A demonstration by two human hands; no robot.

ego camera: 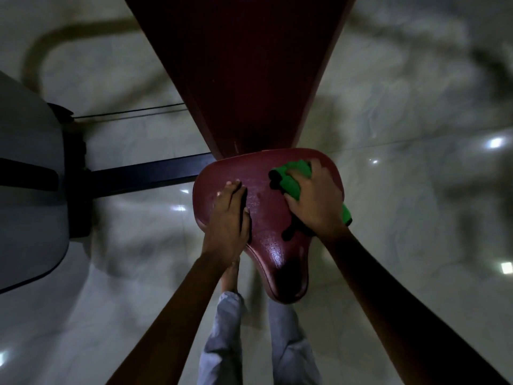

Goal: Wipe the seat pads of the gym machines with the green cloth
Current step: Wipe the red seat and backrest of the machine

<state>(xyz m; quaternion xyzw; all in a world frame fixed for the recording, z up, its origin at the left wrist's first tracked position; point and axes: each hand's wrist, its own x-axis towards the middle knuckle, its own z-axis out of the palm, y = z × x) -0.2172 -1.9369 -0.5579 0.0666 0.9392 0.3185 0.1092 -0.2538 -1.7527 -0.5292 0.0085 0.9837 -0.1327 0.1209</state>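
Observation:
A dark red seat pad [270,215] sits in the middle of the view, wide at the far end and narrowing toward me. My right hand [316,202] grips a bunched green cloth [293,176] and presses it on the pad's far right part; a bit of cloth sticks out by my wrist. My left hand [231,218] rests flat on the pad's left side, fingers straight and together. The pad's surface looks shiny and wet between the hands.
A long dark red back pad [244,73] rises from the seat's far edge. A black frame bar [144,173] runs left to a grey machine housing [30,173]. Glossy pale floor tiles [416,190] surround the seat. My legs in grey trousers [222,343] stand just below it.

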